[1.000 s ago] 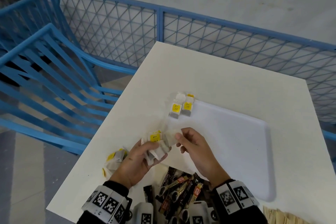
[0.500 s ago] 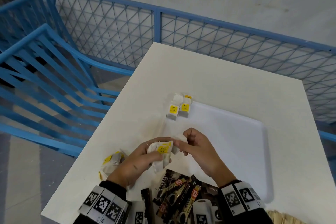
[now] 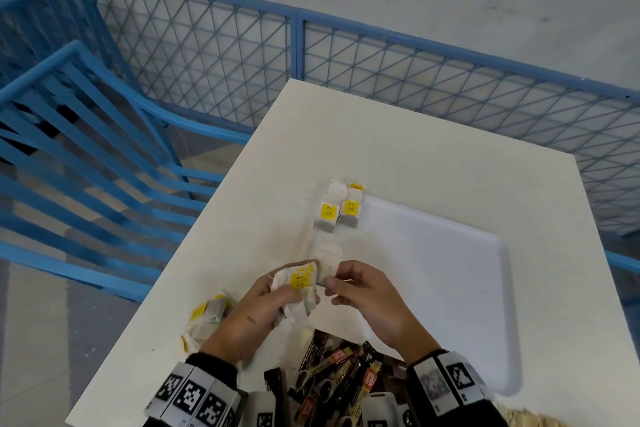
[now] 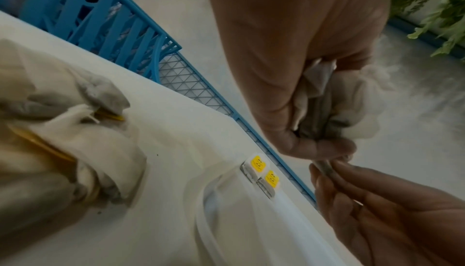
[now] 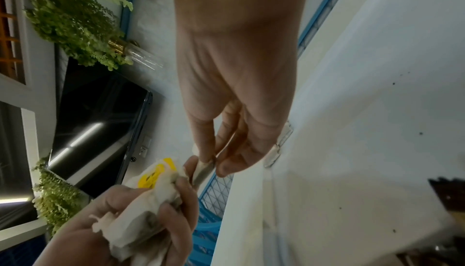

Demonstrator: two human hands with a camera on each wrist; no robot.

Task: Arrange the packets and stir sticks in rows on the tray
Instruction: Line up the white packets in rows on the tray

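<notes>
My left hand [image 3: 277,298] grips a bunch of white tea bags with yellow tags [image 3: 298,282] above the near-left corner of the white tray [image 3: 450,274]. My right hand [image 3: 334,279] pinches the end of one tea bag [image 3: 325,265] beside that bunch, thumb against fingers. In the right wrist view the pinched bag [image 5: 203,170] sits between thumb and fingertips, touching the bunch [image 5: 151,188]. Two tea bags [image 3: 341,210] lie side by side at the tray's far-left corner, also seen in the left wrist view [image 4: 261,172].
A loose pile of tea bags [image 3: 207,315] lies on the white table [image 3: 398,156] left of my left wrist. Several dark coffee sachets [image 3: 332,374] are heaped at the near edge between my wrists. Wooden stir sticks [image 3: 526,418] show at the bottom right. A blue mesh fence [image 3: 381,80] runs behind the table.
The bunch has turned in my left hand so a yellow tag faces up. My right hand has closed its pinch on one bag beside the bunch.
</notes>
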